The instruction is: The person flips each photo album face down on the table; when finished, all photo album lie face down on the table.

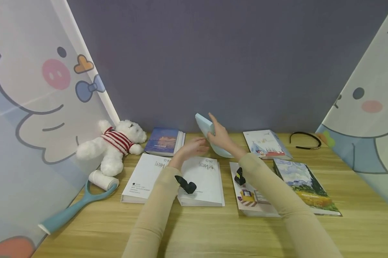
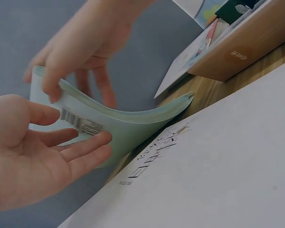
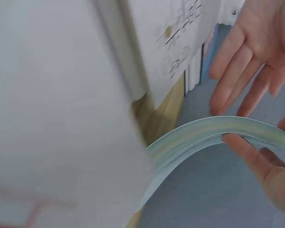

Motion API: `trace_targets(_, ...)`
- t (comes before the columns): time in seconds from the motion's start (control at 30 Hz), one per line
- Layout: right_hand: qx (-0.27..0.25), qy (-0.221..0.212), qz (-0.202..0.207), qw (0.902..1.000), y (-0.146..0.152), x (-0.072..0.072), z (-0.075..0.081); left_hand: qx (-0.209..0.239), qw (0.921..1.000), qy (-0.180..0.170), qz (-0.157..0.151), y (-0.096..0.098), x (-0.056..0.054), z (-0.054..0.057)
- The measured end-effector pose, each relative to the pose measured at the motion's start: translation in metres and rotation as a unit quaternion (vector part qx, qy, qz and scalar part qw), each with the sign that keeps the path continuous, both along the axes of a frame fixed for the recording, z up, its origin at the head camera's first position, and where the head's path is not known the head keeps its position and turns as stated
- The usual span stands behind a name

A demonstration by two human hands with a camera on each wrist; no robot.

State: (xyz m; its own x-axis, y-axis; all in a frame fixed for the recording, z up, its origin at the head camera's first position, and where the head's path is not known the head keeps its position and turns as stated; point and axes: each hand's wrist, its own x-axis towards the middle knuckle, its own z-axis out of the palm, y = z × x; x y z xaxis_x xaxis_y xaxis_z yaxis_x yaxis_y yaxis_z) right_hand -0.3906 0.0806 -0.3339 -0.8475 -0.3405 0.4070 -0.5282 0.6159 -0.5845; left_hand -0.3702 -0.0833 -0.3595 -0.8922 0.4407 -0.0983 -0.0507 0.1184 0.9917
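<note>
A thin pale blue-green softcover book [image 1: 203, 123] stands tilted and bent at the middle back of the table. My right hand [image 1: 220, 135] grips its upper end, thumb on one face and fingers on the other. In the right wrist view the curved page edges [image 3: 194, 137] pass between the thumb and fingers. Close on the other side is my left hand [image 1: 193, 147], palm toward the cover and fingers extended. The left wrist view has these fingers over the barcode [image 2: 80, 121]. The book's lower end reaches down behind the white books.
Two thick white books [image 1: 201, 182] lie in front, an illustrated book [image 1: 245, 197] and a landscape-painting book [image 1: 305, 184] to the right. Farther back are a blue book [image 1: 161, 140], another white book [image 1: 261, 141] and a black headband [image 1: 305, 133]. A teddy bear [image 1: 114, 143] and lint roller [image 1: 81, 202] lie left.
</note>
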Motion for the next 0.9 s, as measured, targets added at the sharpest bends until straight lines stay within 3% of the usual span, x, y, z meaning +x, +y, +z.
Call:
trace_targets(0.23, -0.038, 0.027, -0.002, 0.9989, -0.005, 0.0, 0.002, 0.001, 0.9999, -0.003, 0.014, 0.001, -0.004, -0.003)
trace_targets(0.5, -0.114, 0.003, 0.012, 0.9934, -0.006, 0.004, 0.01, 0.015, 0.9995, -0.012, 0.027, -0.004, -0.008, 0.002)
trace_targets(0.67, -0.181, -0.025, -0.001, 0.9832, -0.006, 0.009, 0.016, 0.014, 0.9995, -0.008, 0.027, -0.004, -0.006, 0.003)
trace_targets(0.9, -0.261, -0.044, 0.008, 0.9643, -0.011, 0.036, 0.041, -0.006, 0.9994, -0.004, 0.033, -0.004, -0.006, 0.002)
